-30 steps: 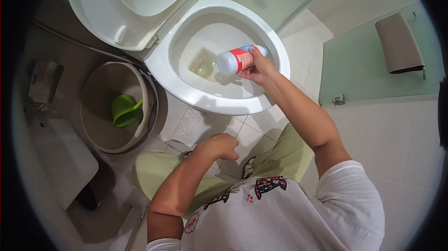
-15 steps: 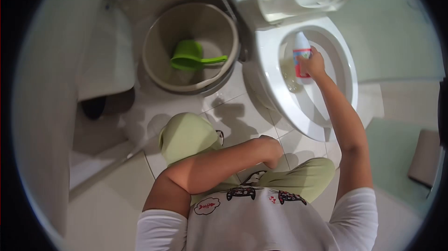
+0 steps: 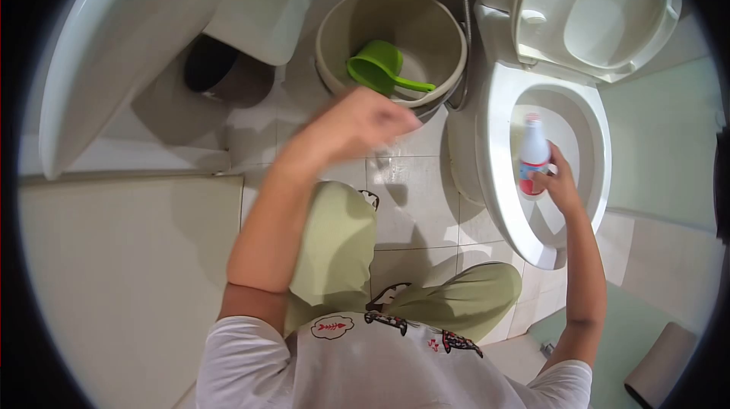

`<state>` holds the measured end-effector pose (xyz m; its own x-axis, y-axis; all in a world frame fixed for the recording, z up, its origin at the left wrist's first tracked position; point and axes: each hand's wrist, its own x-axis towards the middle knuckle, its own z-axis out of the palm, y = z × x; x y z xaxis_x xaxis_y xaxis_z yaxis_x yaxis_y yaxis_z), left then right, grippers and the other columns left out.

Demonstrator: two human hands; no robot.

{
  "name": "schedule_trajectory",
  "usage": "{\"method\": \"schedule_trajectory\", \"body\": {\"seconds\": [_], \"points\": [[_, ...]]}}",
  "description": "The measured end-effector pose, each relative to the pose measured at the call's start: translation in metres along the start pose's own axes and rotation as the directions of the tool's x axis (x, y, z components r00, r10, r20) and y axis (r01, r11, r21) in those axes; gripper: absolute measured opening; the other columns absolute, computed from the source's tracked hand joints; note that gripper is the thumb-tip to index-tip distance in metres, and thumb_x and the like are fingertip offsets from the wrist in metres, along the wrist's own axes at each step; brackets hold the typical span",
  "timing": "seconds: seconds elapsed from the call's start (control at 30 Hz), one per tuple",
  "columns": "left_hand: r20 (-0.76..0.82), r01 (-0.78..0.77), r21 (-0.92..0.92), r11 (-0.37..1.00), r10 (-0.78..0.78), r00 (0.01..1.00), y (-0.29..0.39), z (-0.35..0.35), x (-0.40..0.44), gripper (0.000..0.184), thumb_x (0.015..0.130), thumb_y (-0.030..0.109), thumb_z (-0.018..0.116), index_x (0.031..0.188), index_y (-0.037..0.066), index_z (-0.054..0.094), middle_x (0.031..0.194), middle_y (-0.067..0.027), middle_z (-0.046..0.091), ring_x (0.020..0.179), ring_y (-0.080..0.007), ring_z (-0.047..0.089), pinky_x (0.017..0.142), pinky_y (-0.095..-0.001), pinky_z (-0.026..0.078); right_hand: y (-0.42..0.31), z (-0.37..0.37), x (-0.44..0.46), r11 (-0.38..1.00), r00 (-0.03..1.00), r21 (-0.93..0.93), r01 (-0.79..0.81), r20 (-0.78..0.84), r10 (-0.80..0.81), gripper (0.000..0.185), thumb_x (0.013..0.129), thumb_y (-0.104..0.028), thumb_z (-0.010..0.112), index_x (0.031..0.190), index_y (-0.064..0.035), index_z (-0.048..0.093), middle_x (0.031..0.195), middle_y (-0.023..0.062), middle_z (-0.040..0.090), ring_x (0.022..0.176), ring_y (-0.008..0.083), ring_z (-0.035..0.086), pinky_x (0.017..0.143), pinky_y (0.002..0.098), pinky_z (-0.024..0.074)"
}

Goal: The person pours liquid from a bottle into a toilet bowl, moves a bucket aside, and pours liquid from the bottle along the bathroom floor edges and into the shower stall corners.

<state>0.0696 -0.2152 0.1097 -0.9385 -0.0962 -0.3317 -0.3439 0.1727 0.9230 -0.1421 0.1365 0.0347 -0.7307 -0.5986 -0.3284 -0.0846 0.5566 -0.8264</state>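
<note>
My right hand [image 3: 557, 178] is wrapped round the lower part of a white bottle [image 3: 534, 152] with a red and blue label. The bottle is over the bowl of the white toilet [image 3: 500, 173], its pinkish top pointing up and away from me. My left hand [image 3: 370, 122], blurred by motion, hangs in the air just in front of a beige bucket [image 3: 331, 35]; its fingers are smeared, and I cannot make out anything in them. Inside the bucket rests a green dipper [image 3: 376, 64], its handle pointing right.
The toilet lid and seat [image 3: 532, 19] stand raised. A dark bin [image 3: 228, 74] is under a white basin [image 3: 114, 36] at the upper left. A metal hose [image 3: 465, 14] hangs beside the bucket. At the lower right, a brownish cloth [image 3: 660, 367] lies against a glass panel [image 3: 608, 333].
The view has swung left, toward the bucket. My left hand has risen from near my knees toward the bucket. The bottle in my right hand has turned from lying sideways to top-away.
</note>
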Motion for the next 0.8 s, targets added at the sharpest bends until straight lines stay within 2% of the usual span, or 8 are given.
{"method": "schedule_trajectory", "body": {"seconds": [0.07,0.13,0.17,0.23,0.33,0.43,0.63,0.8], "points": [[-0.339,0.337,0.047,0.94,-0.302,0.891,-0.039,-0.034,0.006,0.048,0.085,0.035,0.061,0.119,0.001,0.054,0.093,-0.011,0.061,0.08,-0.02,0.06,0.07,-0.0303,0.05,-0.011,-0.013,-0.006,1.0,0.998,0.008,0.014,-0.067,-0.013,0.065,0.068,-0.011,0.071,0.127,-0.0042,0.044,0.117,0.0104,0.051,0.109,0.0234,0.048,0.094,0.0373,0.0383],[-0.537,0.378,-0.159,0.912,-0.402,0.742,-0.104,-0.04,0.027,0.067,0.084,0.035,0.064,0.132,0.001,0.032,0.105,-0.0133,0.056,0.084,-0.0234,0.059,0.075,-0.0331,0.052,-0.012,-0.021,-0.01,0.997,0.991,0.043,0.067,-0.116,-0.061,0.065,0.069,-0.011,0.071,0.127,-0.0035,0.043,0.115,0.0099,0.052,0.108,0.0219,0.049,0.095,0.0366,0.038],[-0.549,0.357,-0.159,0.92,-0.383,0.743,-0.125,-0.037,0.034,0.067,0.084,0.035,0.064,0.132,0.001,0.032,0.105,-0.0133,0.056,0.084,-0.0234,0.059,0.075,-0.0331,0.052,-0.014,-0.026,-0.014,0.992,0.979,0.065,0.11,-0.18,-0.097,0.065,0.069,-0.01,0.071,0.127,-0.0028,0.043,0.113,0.0093,0.054,0.106,0.0205,0.05,0.095,0.0359,0.0378],[-0.468,0.075,-0.642,0.763,-0.467,0.75,-0.147,-0.034,0.056,0.068,0.084,0.026,0.063,0.134,0.004,0.023,0.096,-0.0142,0.056,0.081,-0.0247,0.06,0.071,-0.0383,0.054,-0.031,-0.028,-0.024,0.982,0.958,0.099,0.162,-0.254,-0.132,0.064,0.071,-0.01,0.07,0.127,-0.0024,0.042,0.113,0.0094,0.055,0.107,0.0196,0.05,0.097,0.0349,0.0362],[-0.5,-0.146,-0.708,0.691,-0.344,0.795,-0.155,-0.031,0.071,0.052,0.085,0.017,0.061,0.125,0.005,0.029,0.106,-0.0157,0.051,0.087,-0.0294,0.058,0.073,-0.042,0.055,-0.04,-0.038,-0.034,0.941,0.923,0.206,0.268,-0.335,-0.189,0.061,0.073,-0.009,0.069,0.127,-0.0006,0.042,0.115,0.0111,0.053,0.11,0.0204,0.049,0.097,0.0361,0.0363],[-0.558,-0.133,-0.662,0.738,-0.366,0.745,-0.153,-0.027,0.059,0.046,0.087,0.01,0.057,0.123,0.005,0.03,0.109,-0.0176,0.051,0.091,-0.0305,0.058,0.076,-0.0417,0.054,-0.055,-0.044,-0.047,0.9,0.886,0.259,0.35,-0.404,-0.228,0.06,0.074,-0.007,0.07,0.126,0.0002,0.042,0.117,0.0118,0.052,0.111,0.021,0.049,0.098,0.0365,0.0355],[-0.523,-0.127,-0.725,0.677,-0.42,0.742,-0.18,-0.02,-0.031,0.078,0.088,0.009,0.055,0.141,0.002,-0.002,0.121,-0.02,0.048,0.101,-0.0315,0.056,0.084,-0.0444,0.051,-0.072,-0.051,-0.066,0.856,0.879,0.355,0.375,-0.429,-0.207,0.059,0.072,-0.007,0.073,0.122,0.0027,0.044,0.117,0.0123,0.053,0.111,0.0212,0.049,0.099,0.0364,0.0334],[-0.532,-0.078,-0.69,0.719,-0.432,0.728,-0.197,-0.005,-0.087,0.081,0.088,0.008,0.054,0.143,0.004,-0.007,0.123,-0.0183,0.046,0.103,-0.0296,0.054,0.082,-0.0438,0.051,-0.072,-0.047,-0.066,0.84,0.886,0.397,0.37,-0.423,-0.19,0.057,0.071,-0.007,0.075,0.119,0.0042,0.046,0.115,0.013,0.054,0.109,0.0212,0.05,0.099,0.0362,0.034]]}}
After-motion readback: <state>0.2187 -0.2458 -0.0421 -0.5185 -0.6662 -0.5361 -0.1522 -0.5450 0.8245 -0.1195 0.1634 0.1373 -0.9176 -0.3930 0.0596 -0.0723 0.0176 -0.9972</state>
